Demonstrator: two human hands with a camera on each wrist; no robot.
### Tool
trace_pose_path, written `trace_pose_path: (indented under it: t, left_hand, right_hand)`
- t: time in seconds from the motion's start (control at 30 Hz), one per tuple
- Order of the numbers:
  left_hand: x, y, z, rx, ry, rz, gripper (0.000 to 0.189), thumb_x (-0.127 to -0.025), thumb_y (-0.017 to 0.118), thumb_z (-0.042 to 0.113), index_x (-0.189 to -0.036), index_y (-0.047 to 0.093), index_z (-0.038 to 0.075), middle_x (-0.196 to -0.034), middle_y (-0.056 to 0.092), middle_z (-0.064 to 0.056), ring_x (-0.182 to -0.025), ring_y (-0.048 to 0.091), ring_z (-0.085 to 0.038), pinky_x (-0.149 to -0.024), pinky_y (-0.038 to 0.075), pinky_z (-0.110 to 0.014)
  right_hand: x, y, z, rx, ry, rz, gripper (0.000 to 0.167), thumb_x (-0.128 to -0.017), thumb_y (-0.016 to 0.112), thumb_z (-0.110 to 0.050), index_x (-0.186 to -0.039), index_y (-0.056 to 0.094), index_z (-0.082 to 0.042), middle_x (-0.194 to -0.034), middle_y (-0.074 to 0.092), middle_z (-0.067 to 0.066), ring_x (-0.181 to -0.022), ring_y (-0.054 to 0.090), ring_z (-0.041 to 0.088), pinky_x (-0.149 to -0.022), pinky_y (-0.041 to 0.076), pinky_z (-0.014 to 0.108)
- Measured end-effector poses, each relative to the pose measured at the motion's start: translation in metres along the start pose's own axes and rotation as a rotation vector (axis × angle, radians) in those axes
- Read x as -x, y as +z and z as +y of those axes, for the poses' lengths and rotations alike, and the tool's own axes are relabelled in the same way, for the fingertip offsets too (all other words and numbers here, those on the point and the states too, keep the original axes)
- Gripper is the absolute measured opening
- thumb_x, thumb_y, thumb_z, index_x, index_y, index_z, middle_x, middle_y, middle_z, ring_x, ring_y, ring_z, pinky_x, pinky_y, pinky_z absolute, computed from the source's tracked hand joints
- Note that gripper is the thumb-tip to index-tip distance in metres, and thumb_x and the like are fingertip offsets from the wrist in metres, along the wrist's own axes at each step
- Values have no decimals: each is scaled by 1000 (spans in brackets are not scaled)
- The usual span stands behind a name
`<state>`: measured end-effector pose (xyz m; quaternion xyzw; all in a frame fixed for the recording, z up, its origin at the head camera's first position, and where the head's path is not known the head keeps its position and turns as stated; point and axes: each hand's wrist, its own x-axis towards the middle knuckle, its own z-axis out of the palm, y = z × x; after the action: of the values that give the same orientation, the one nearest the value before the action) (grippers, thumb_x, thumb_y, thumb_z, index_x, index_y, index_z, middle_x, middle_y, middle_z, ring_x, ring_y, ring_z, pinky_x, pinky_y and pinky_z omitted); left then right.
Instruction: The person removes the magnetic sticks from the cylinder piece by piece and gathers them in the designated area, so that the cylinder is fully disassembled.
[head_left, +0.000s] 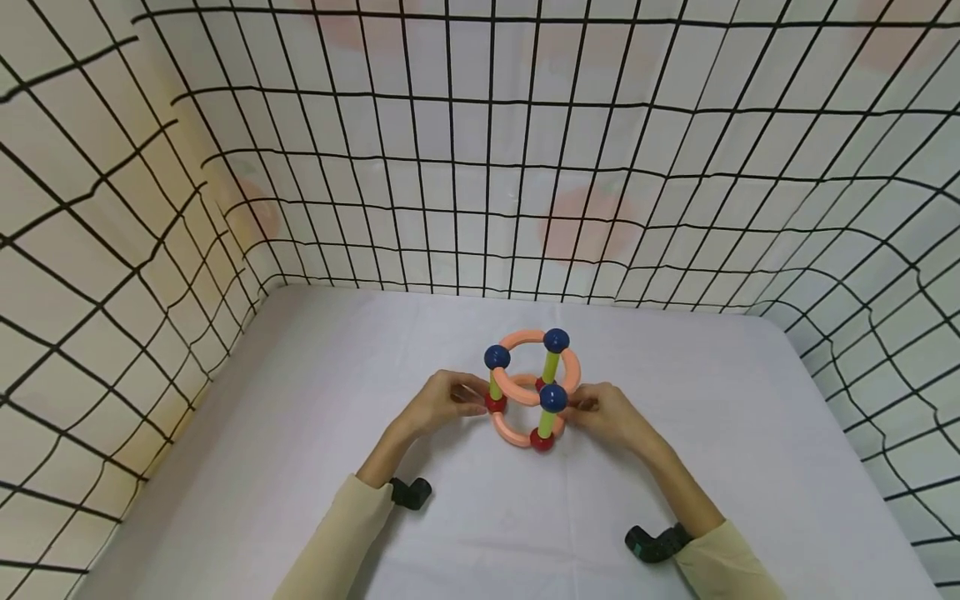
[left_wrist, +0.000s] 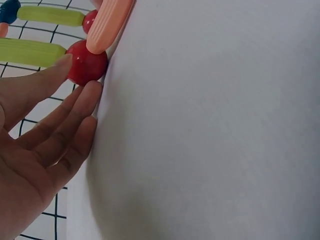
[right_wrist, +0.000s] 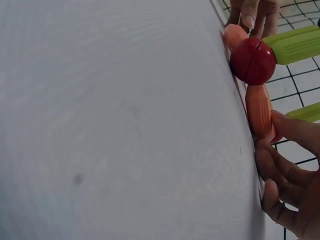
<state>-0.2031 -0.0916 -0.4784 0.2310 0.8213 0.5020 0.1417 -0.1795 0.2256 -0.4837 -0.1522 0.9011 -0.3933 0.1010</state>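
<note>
A toy frame of balls and rods stands on the white cloth in the head view. Its upper ring of curved orange rods (head_left: pixel 517 392) joins blue balls (head_left: pixel 553 397). Upright green rods (head_left: pixel 551 367) link these to red balls (head_left: pixel 542 440) and a lower orange ring (head_left: pixel 510 431). My left hand (head_left: pixel 442 404) pinches the red ball (left_wrist: pixel 87 62) at the lower left, thumb above and fingertips beneath in the left wrist view. On the other side, my right hand (head_left: pixel 611 417) pinches a lower curved orange rod (right_wrist: pixel 259 112) between thumb and finger.
Black wire grid panels (head_left: pixel 487 167) rise behind the cloth-covered table (head_left: pixel 337 358) and along both sides. A dark device (head_left: pixel 411 493) is at the left wrist, and another dark device (head_left: pixel 656 543) at the right.
</note>
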Motion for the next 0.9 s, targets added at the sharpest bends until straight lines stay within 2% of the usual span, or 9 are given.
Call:
trace_pose_path:
  t: [0.07, 0.17, 0.33, 0.53, 0.73, 0.9]
  left_hand:
    - [0, 0, -1, -10, 2, 9, 30, -90, 78, 1, -119, 74, -3, -118, 76, -19, -103, 74, -30, -87, 61, -28]
    - [0, -1, -2, -19, 3, 22, 29, -90, 78, 1, -118, 74, -5, -116, 76, -19, -100, 75, -29, -84, 61, -27]
    - [0, -1, -1, -18, 4, 47, 28, -89, 79, 3, -115, 76, -5, -113, 77, -20, -94, 75, -27, -78, 60, -23]
    - [-2, 3, -2, -16, -14, 70, 26, -88, 81, 3, -113, 78, -3, -109, 78, -18, -91, 76, -24, -75, 60, -20]
    - [-2, 6, -1, -32, -24, 88, 25, -86, 82, 3, -110, 80, 0, -107, 79, -17, -89, 77, -22, -76, 60, -21]
    - [-1, 8, 3, -60, 4, 101, 23, -84, 83, 1, -107, 80, -1, -103, 79, -17, -86, 77, -24, -76, 62, -25]
  right_hand:
    - [2, 1, -1, -6, 1, -11, 14, -94, 75, -16, -104, 79, -6, -99, 76, 7, -90, 66, 17, -78, 55, 27]
    - [5, 3, -2, -16, 1, -38, 19, -95, 76, -17, -107, 79, -3, -99, 76, 8, -83, 66, 15, -72, 55, 24]
    - [7, 8, -4, -60, 9, -49, 24, -96, 75, -19, -108, 77, 1, -88, 76, 9, -69, 65, 14, -60, 52, 22]
    - [4, 8, -3, -31, 38, -15, 24, -95, 77, -24, -106, 80, -2, -88, 77, 5, -76, 60, 13, -63, 50, 21]
    - [-3, 1, -1, 6, 4, -9, 14, -94, 74, -12, -102, 80, -3, -91, 76, 6, -84, 61, 16, -73, 52, 27]
    - [-9, -4, 0, 11, 16, -3, 10, -92, 74, -8, -99, 79, -3, -86, 74, 6, -81, 60, 17, -73, 52, 28]
